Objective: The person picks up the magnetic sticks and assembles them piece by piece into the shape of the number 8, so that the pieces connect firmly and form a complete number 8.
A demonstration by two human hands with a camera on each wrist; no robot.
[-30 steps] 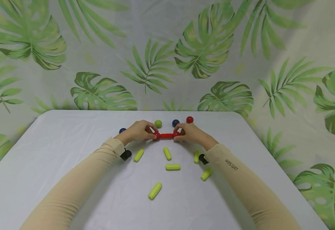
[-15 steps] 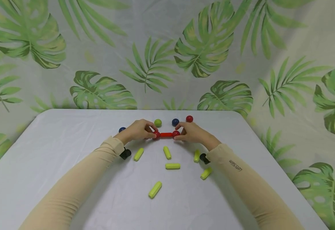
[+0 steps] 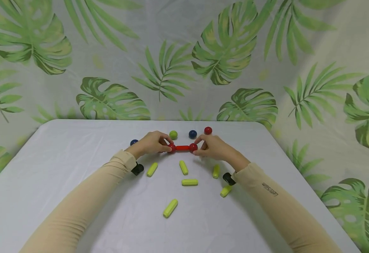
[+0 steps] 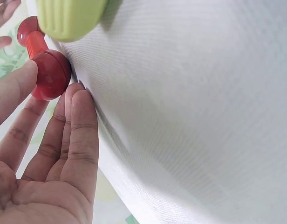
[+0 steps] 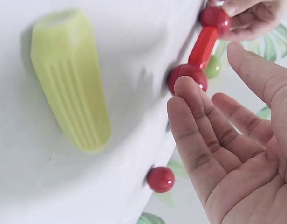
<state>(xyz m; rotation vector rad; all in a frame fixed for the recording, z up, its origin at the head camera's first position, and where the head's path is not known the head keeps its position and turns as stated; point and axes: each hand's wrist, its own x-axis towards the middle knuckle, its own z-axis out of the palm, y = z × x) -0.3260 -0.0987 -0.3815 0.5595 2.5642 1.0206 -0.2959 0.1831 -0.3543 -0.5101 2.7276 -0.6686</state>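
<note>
A red rod (image 3: pixel 182 148) joins two red balls into a dumbbell shape on the white table. My left hand (image 3: pixel 153 142) pinches the left red ball (image 4: pixel 52 74) between thumb and index finger. Around the right red ball (image 3: pixel 193 147), my right hand (image 3: pixel 214 147) stands with thumb and fingers apart. The right wrist view shows a gap between its thumb and that ball, and relaxed fingers (image 5: pixel 192 135) close to the ball. Whether a fingertip touches it, I cannot tell.
Behind the hands lie a green ball (image 3: pixel 173 135), a blue ball (image 3: pixel 192 134) and another red ball (image 3: pixel 208 130). A second blue ball (image 3: pixel 134 142) is partly hidden by the left wrist. Several yellow-green rods (image 3: pixel 189 182) lie nearer, on the white-covered table (image 3: pixel 115 225).
My right hand has let go of the right red ball and drawn slightly to the right, its thumb moving off the ball. The left hand keeps its grip; the joined piece stays in place.
</note>
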